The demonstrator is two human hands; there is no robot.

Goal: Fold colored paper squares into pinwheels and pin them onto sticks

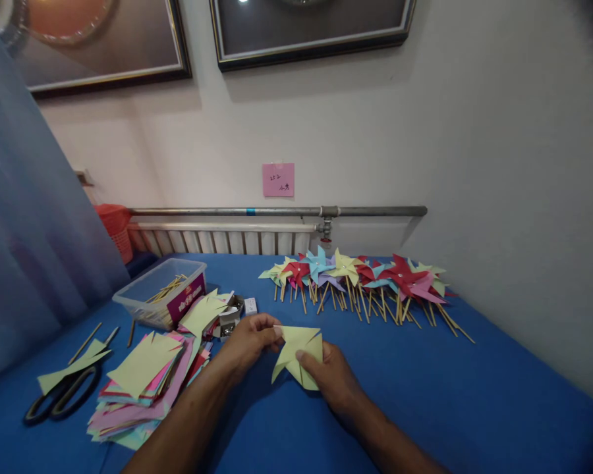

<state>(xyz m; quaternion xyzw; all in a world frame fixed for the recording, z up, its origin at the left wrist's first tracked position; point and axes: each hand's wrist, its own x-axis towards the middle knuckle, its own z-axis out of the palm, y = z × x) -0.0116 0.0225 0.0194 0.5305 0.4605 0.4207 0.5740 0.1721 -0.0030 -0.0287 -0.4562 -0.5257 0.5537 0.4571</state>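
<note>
At the lower left of the frame, black-handled scissors point(62, 395) lie on the blue worktop point(474, 401) under a yellow offcut, and a couple of loose sticks rest nearby. Just right of them, a thick stack of cut paper squares point(138, 385), yellow on top with pink and blue beneath, waits unfolded, so by that pile a good deal of the work looks undone. Behind it, a clear plastic tub point(161, 289) holds more sticks.

At the lower centre, the left hand point(250, 339) pinches the upper corner of a yellow paper piece point(296, 355) between thumb and fingers. The right hand point(331, 378) presses the sheet's lower part, thumb on top, fingers closed beneath. The sheet's points are partly folded inward; it has no stick that I can see, so this one seems mid-assembly.

Toward the centre right, a long row of finished pinwheels point(360, 273) in red, blue, yellow and purple lies against the wall, sticks pointing forward.
</note>
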